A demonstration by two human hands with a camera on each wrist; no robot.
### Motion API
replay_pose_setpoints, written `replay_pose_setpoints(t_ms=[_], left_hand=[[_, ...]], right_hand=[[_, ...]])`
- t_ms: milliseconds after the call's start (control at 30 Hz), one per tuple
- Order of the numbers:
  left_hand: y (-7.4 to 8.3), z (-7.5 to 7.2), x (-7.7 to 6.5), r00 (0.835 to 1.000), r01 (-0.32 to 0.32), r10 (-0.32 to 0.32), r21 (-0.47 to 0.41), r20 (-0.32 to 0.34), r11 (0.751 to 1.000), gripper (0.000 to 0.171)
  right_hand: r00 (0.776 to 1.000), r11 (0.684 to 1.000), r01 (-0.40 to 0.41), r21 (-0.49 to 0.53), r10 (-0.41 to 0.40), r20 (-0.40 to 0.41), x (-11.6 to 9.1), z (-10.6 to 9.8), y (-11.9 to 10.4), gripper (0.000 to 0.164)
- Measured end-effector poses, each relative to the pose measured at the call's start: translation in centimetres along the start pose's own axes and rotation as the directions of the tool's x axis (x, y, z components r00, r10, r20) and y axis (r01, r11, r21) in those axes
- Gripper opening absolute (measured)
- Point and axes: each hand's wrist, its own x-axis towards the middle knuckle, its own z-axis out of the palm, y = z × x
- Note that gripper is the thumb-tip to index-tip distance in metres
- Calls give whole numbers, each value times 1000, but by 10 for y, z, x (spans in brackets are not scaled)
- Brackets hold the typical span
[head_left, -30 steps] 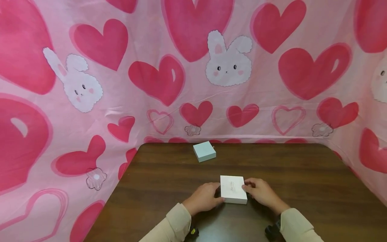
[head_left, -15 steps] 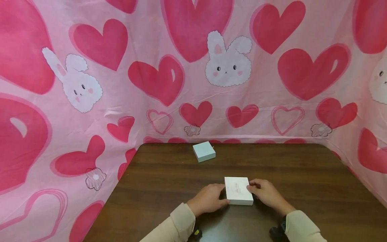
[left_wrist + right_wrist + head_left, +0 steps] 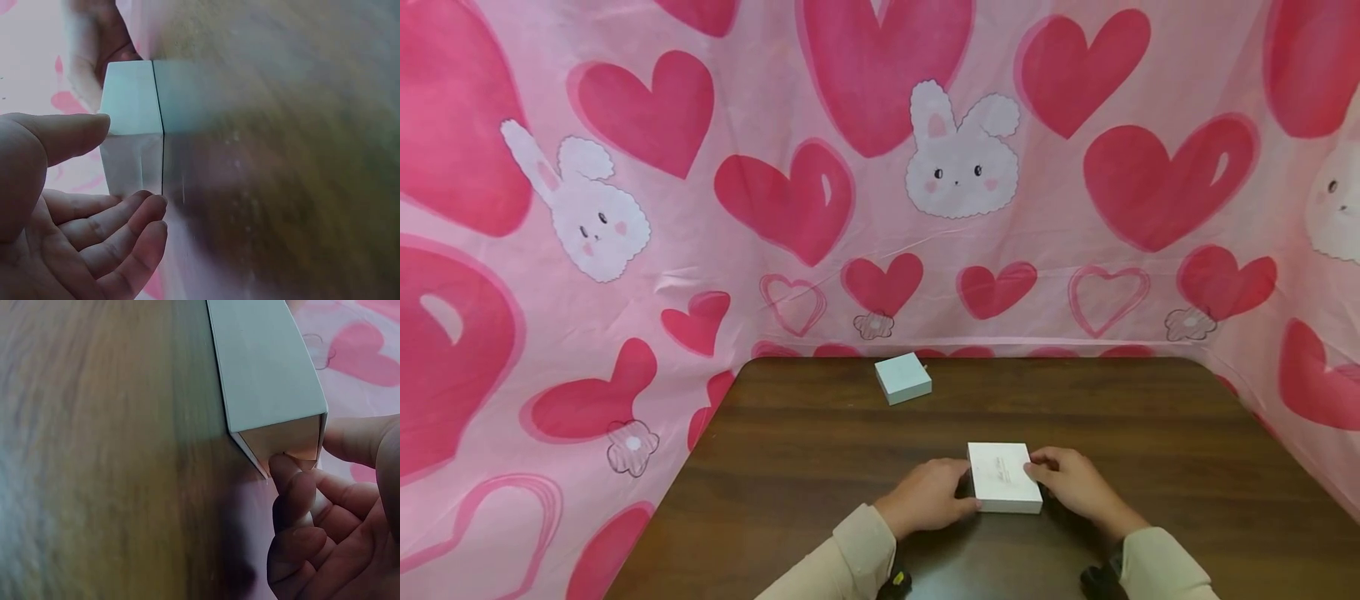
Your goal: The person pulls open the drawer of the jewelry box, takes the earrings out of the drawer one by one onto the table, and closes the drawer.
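A flat white box (image 3: 1003, 475) with fine printing on its lid lies on the brown table between both hands. My left hand (image 3: 927, 495) holds its left side, the thumb at the near corner and the fingers along the edge, as the box's white side (image 3: 131, 97) shows in the left wrist view. At the other end, my right hand (image 3: 1075, 483) grips the box with its thumb on the top edge. In the right wrist view, curled fingers (image 3: 294, 494) touch the recessed end panel (image 3: 281, 439) inside the outer sleeve. What the fingertips pinch there is partly hidden.
A pale blue box (image 3: 903, 379) with a small tab on its right side sits near the back edge of the wooden table (image 3: 1112, 404). Pink cloth (image 3: 850, 225) with hearts and rabbits hangs behind and along both sides.
Both hands and the white box have slid to the right and slightly towards me, keeping contact throughout. The pale blue box stays where it was on the table.
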Motion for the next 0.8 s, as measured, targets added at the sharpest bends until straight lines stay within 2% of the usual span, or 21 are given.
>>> replay_pose_setpoints(t_ms=[467,800], left_hand=[[7,4,7,1000,-2,1,27,21,1000,42],[11,9,12,1000,-23,23,35,6,999,38]], right_hand=[[998,997,-69,-18,70,7,-2,-7,5,36],[998,996,-58,-70,58,-1,-3,-13,8,39]])
